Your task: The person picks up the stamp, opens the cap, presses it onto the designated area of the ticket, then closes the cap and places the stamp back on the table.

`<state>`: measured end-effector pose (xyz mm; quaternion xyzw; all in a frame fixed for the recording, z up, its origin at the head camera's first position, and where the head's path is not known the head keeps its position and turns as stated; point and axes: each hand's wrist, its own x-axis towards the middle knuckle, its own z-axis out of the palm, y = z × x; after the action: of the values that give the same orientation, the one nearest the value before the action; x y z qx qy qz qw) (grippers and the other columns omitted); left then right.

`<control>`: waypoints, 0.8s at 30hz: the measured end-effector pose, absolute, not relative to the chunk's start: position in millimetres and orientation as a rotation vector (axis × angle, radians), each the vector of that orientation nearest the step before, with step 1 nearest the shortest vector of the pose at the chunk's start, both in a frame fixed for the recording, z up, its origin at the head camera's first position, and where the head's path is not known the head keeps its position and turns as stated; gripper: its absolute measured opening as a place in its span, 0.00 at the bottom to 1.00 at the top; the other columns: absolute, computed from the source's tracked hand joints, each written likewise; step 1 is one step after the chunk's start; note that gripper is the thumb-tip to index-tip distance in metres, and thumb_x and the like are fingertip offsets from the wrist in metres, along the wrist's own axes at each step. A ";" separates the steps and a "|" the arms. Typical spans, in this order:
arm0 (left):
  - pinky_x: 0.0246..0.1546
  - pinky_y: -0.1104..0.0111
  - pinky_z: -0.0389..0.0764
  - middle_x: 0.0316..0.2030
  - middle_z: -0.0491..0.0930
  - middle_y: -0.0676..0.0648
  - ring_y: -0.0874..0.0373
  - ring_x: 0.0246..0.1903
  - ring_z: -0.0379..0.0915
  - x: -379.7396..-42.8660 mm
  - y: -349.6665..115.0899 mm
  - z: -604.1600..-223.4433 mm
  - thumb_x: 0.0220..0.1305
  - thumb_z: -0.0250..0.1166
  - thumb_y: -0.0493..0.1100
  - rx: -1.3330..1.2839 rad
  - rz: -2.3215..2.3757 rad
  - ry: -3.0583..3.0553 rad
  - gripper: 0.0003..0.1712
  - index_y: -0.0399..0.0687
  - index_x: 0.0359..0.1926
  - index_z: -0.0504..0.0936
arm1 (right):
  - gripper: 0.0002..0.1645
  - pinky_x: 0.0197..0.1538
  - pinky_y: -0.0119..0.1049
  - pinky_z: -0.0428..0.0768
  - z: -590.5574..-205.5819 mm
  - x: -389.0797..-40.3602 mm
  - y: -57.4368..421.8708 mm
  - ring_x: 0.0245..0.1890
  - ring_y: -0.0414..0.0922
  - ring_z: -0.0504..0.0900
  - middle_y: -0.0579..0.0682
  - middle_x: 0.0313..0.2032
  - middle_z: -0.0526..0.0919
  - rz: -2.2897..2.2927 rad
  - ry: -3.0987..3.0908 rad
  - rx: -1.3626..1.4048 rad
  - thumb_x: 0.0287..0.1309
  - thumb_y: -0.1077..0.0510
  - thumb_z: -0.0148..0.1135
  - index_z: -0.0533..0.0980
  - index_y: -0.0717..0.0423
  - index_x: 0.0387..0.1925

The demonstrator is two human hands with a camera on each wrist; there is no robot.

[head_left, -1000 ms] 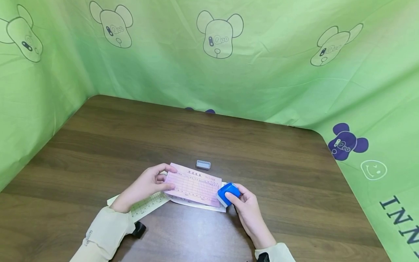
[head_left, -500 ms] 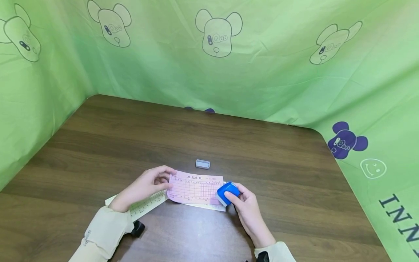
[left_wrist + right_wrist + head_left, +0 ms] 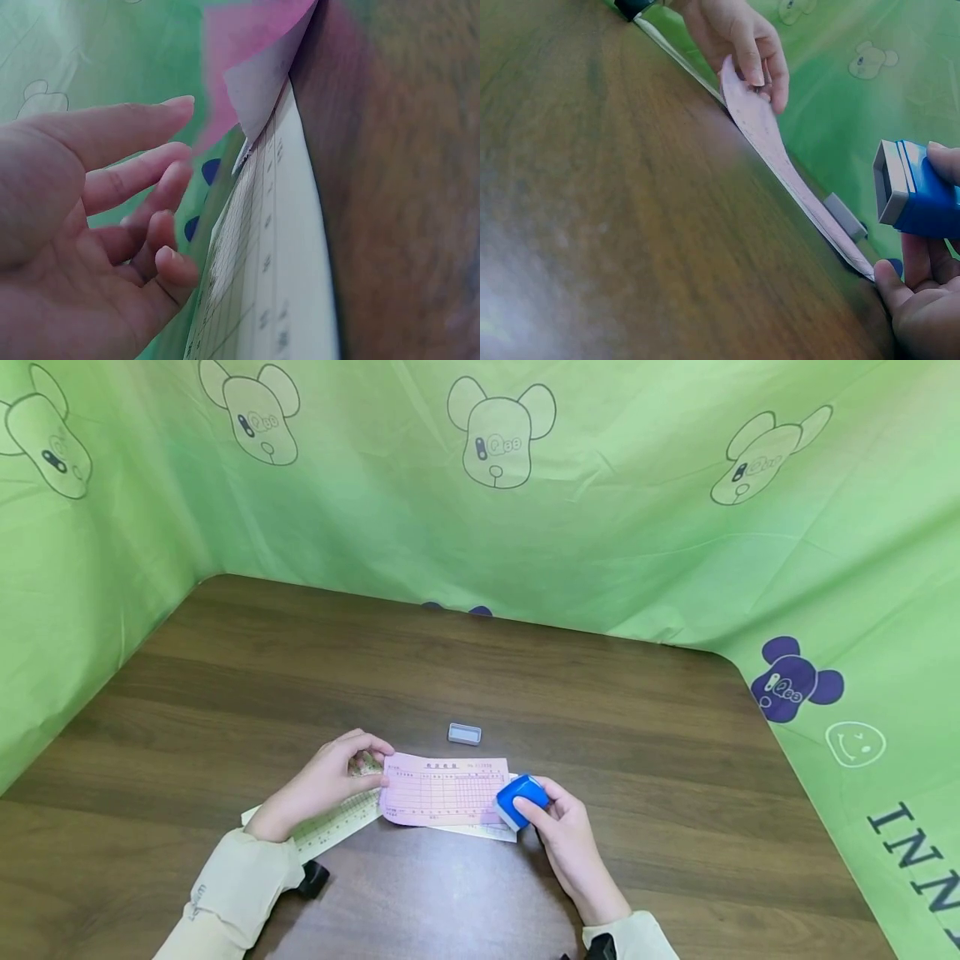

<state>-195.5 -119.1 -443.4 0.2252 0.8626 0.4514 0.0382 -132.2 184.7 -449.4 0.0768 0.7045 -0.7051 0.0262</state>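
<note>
Fingers [image 3: 534,815] of the right hand [image 3: 567,837] grip a blue stamp [image 3: 522,798].

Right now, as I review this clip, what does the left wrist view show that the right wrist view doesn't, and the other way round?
Only the left wrist view shows the printed grid on the pale slip below the pink one; the right wrist view catches the slips nearly edge-on.

Only the right wrist view shows the right hand, the blue stamp it grips and the small gray case beyond the slips.

Both show the left hand, the pink slip, the wooden table and the green curtain.
</note>
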 end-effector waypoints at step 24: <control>0.53 0.70 0.76 0.53 0.82 0.47 0.55 0.51 0.77 -199.0 -123.2 -451.3 0.57 0.69 0.39 0.953 1.327 2.433 0.21 0.47 0.53 0.81 | 0.18 0.47 0.24 0.79 -448.9 -132.8 183.4 0.41 0.36 0.79 0.41 0.39 0.82 -2.169 2.172 0.239 0.59 0.69 0.59 0.71 0.73 0.51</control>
<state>-199.0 -123.2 -451.3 0.3232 0.8257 0.4502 0.1051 -132.8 183.4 -448.9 0.0776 0.7052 -0.7041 0.0314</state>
